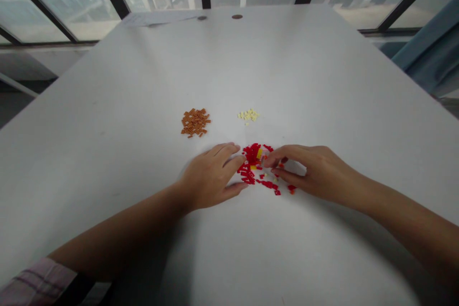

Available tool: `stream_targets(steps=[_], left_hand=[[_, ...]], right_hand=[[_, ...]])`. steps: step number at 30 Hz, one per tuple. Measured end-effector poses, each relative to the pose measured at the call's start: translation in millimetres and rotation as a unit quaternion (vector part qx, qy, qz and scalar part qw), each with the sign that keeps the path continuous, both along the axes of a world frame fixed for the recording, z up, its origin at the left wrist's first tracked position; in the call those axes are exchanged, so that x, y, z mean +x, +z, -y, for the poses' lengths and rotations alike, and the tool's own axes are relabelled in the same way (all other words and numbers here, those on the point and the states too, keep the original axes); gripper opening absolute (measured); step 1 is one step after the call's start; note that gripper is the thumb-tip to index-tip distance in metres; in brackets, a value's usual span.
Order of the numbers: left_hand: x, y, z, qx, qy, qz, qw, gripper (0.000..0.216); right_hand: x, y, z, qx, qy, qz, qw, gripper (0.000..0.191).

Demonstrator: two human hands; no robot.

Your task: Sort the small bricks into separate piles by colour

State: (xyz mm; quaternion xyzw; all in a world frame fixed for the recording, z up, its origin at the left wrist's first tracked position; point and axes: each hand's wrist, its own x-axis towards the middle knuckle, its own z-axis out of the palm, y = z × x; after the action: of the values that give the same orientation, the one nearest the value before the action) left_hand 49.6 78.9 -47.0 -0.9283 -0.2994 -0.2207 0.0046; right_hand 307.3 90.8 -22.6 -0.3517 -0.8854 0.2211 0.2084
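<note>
Plaid sleeve cloth (39,281) is covering the upper end of my left arm (129,229), nearest the lens. On the white table (143,105), orange-brown brick pieces (194,123) are lying in their own pile, so I am judging that colour separated. Nearer to me, my left hand (211,177) is resting with its fingers loosely spread, gripping nothing that shows, beside the red heap. Farther off, pale yellow pieces (249,114) are forming a second, smaller pile. Between my hands, red brick pieces (253,148) are lying in a scattered heap, with yellow bricks (259,153) and orange bits (292,192) mingling among them; this part is looking unsorted to me. At its right edge, my right hand (315,167) is bending over the pieces, thumb and forefinger nearly meeting, and I cannot tell whether they are pinching anything. As for what is hidden, the frame is cutting off the sleeve, my left fingertips are masking the heap's left edge, blur is making single pieces hard to count, my right fingers are covering others, and my right forearm (387,205) is running out of view.
</note>
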Motion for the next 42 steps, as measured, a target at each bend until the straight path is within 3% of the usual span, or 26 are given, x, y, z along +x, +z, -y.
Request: stream_targets(steps=[15, 22, 28, 42], left_hand=[[-0.1, -0.8, -0.1, -0.007, 0.005, -0.005, 1.000, 0.044], [0.4, 0.3, 0.5, 0.001, 0.002, -0.006, 1.000, 0.043], [-0.9, -0.2, 0.9, -0.007, 0.009, -0.010, 1.000, 0.043], [-0.2, -0.5, 0.4, -0.012, 0.006, -0.013, 1.000, 0.043]], right_hand=[[-10.1, 1.7, 7.3, 0.020, 0.020, 0.010, 1.000, 0.007], [-19.4, 4.8, -47.9, 0.060, -0.124, -0.044, 0.989, 0.007], [-35.6, -4.8, -98.3, 0.032, -0.151, -0.125, 0.980, 0.006], [-27.7, -8.6, -96.4, -0.008, -0.158, -0.105, 0.982, 0.017]])
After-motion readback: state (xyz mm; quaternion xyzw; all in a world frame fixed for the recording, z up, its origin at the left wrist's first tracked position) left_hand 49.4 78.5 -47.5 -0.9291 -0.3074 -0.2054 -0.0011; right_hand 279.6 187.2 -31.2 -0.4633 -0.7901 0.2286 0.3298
